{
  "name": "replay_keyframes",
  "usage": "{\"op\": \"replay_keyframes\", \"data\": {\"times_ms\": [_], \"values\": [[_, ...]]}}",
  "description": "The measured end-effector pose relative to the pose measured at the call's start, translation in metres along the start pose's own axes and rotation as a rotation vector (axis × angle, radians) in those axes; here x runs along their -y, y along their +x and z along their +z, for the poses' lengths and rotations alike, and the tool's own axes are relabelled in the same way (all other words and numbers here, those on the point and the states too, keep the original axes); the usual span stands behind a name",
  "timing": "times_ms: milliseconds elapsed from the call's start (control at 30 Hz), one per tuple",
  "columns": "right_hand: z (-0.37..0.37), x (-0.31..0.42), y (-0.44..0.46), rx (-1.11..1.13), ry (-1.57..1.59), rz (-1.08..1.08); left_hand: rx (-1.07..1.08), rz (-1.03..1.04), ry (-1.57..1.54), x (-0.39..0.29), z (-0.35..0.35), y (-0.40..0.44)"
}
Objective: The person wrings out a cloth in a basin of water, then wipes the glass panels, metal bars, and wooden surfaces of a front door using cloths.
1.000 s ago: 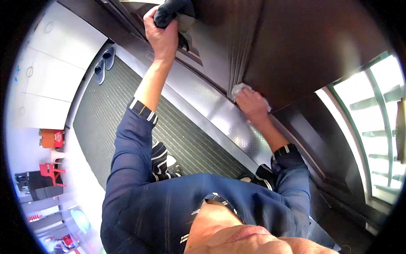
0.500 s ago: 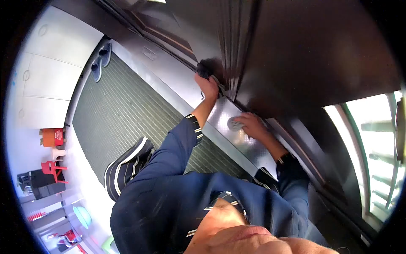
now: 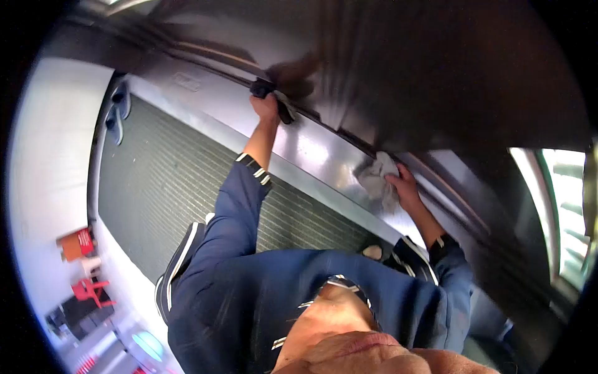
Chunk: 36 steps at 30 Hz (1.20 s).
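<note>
My right hand (image 3: 405, 186) grips a crumpled grey cloth (image 3: 379, 179) over the shiny metal door sill (image 3: 311, 149). The cloth hangs loosely spread from its fingers; whether it touches the sill I cannot tell. Farther left, my left hand (image 3: 266, 109) is closed around a dark, soft-looking bundle (image 3: 261, 87) at the foot of the dark glossy door (image 3: 423, 75). Part of the bundle sticks out on both sides of the hand, and its exact kind is unclear. The door's surface mirrors this hand.
A ribbed grey-green mat (image 3: 168, 174) covers the floor beside the sill. A pair of slippers (image 3: 116, 112) lies at its far end by a white cabinet (image 3: 56, 143). A red chair (image 3: 92, 290) and boxes (image 3: 76, 244) stand at the lower left.
The grey cloth, earlier a compact wad pressed on the sill, now hangs spread out from my right hand. My left hand still holds the dark bundle. The whole view has turned somewhat.
</note>
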State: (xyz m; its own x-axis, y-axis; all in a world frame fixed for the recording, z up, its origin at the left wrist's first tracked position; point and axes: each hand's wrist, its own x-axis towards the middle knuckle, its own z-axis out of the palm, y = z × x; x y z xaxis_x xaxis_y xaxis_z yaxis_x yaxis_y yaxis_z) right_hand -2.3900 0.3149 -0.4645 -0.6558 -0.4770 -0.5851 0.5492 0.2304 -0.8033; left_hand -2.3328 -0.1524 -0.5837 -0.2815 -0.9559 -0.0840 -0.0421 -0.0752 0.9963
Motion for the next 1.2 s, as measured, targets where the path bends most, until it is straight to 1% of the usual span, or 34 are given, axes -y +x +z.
{"op": "replay_keyframes", "data": {"times_ms": [67, 133, 167, 200, 267, 300, 333, 433, 467, 500, 567, 600, 633, 667, 733, 767, 800, 833, 867, 900, 967, 1033, 1100, 1167, 1200], "values": [[0.001, 0.001, -0.001, 0.002, 0.060, 0.053, 0.015, -0.007, 0.013, -0.047, 0.023, -0.054], [0.003, 0.003, -0.003, 0.013, 0.142, 0.109, 0.167, 0.001, 0.219, -0.064, 0.033, -0.117], [0.004, -0.002, -0.002, 0.016, 0.198, 0.142, 0.237, 0.012, 0.321, -0.068, 0.043, -0.135], [0.004, -0.008, 0.001, 0.022, 0.254, 0.169, 0.117, -0.021, 0.241, -0.019, 0.055, -0.141], [0.003, -0.017, 0.003, 0.030, 0.316, 0.171, -0.146, -0.245, -0.068, 0.004, 0.079, -0.170], [0.001, -0.026, 0.004, 0.025, 0.352, 0.171, -0.063, -0.322, -0.142, -0.008, 0.079, -0.183], [-0.001, -0.031, 0.004, -0.057, 0.320, 0.174, 0.025, -0.405, -0.212, -0.021, 0.080, -0.195], [-0.007, -0.029, 0.000, -0.098, 0.334, 0.214, 0.288, -0.666, -0.367, -0.049, 0.090, -0.227], [-0.008, -0.027, 0.001, -0.114, 0.343, 0.228, 0.387, -0.803, -0.520, -0.024, 0.094, -0.221], [-0.008, -0.025, 0.000, -0.124, 0.400, 0.193, 0.485, -0.942, -0.674, 0.006, 0.098, -0.216], [-0.011, -0.028, -0.004, -0.147, 0.514, 0.121, 0.602, -0.993, -0.676, -0.009, 0.105, -0.222], [-0.018, -0.037, 0.001, -0.207, 0.509, 0.138, 0.579, -1.000, -0.583, -0.008, 0.102, -0.222], [-0.028, -0.046, 0.002, -0.213, 0.519, 0.125, 0.554, -1.001, -0.488, -0.008, 0.098, -0.225], [-0.034, -0.053, 0.005, -0.214, 0.530, 0.115, 0.735, -0.688, -0.146, -0.030, 0.089, -0.233], [-0.043, -0.064, 0.004, -0.249, 0.571, 0.120, 0.998, 0.013, 0.503, -0.111, 0.076, -0.248], [-0.049, -0.068, 0.001, -0.280, 0.598, 0.141, 0.897, -0.367, 0.175, -0.125, 0.082, -0.254], [-0.053, -0.071, 0.002, -0.301, 0.619, 0.160, 0.747, -0.723, -0.161, -0.131, 0.088, -0.258], [-0.057, -0.075, 0.002, -0.349, 0.614, 0.179, 0.551, -1.051, -0.503, -0.132, 0.089, -0.261], [-0.062, -0.075, -0.001, -0.393, 0.603, 0.197, 0.676, -1.003, -0.461, -0.132, 0.083, -0.263], [-0.068, -0.076, -0.004, -0.437, 0.589, 0.214, 0.646, -0.989, -0.416, -0.163, 0.085, -0.273], [-0.085, -0.086, -0.012, -0.567, 0.490, 0.292, 0.807, -0.933, -0.386, -0.184, 0.081, -0.283], [-0.117, -0.118, -0.013, -0.487, 0.585, 0.232, 0.857, -0.999, -0.411, -0.160, 0.083, -0.275], [-0.144, -0.134, -0.017, -0.449, 0.692, 0.209, 0.789, -1.030, -0.445, -0.139, 0.086, -0.264], [-0.143, -0.128, -0.018, -0.509, 0.707, 0.214, 0.682, -1.037, -0.413, -0.119, 0.084, -0.247], [-0.140, -0.124, -0.016, -0.462, 0.702, 0.229, 0.625, -1.027, -0.448, -0.114, 0.080, -0.238]]}}
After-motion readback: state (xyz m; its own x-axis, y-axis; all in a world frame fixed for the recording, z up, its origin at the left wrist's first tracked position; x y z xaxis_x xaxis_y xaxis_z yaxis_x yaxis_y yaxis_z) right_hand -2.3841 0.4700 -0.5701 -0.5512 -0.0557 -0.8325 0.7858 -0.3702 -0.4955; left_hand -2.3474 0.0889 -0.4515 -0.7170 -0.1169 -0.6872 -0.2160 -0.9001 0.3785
